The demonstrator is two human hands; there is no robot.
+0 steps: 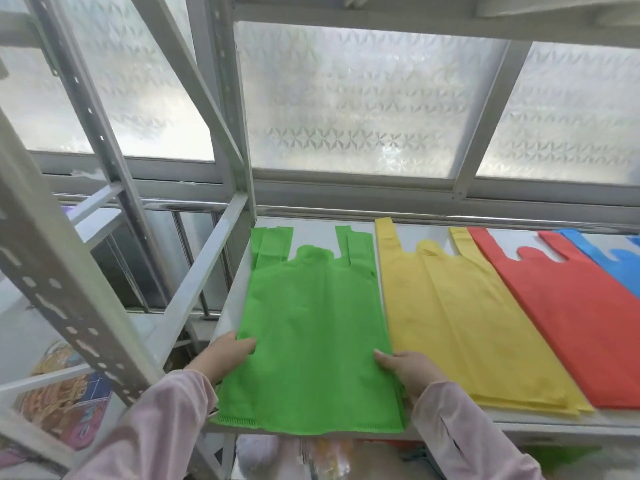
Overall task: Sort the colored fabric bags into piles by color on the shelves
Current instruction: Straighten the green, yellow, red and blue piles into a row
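A pile of green fabric bags (311, 327) lies flat at the left end of the white shelf (311, 225), handles pointing to the window. My left hand (227, 355) grips the pile's left edge near its bottom, thumb on top. My right hand (408, 370) grips the right edge at the same height, thumb on top. The bottom hem hangs a little over the shelf's front edge. To the right lie a yellow pile (460, 327), then a red pile (568, 320), then a blue pile (620, 268) cut off by the frame.
Grey slotted metal uprights (69, 306) and a diagonal brace (194, 282) stand left of the shelf. A frosted window (360, 109) backs it. Another shelf runs overhead. Colourful items (65, 386) sit lower left, blurred things under the shelf.
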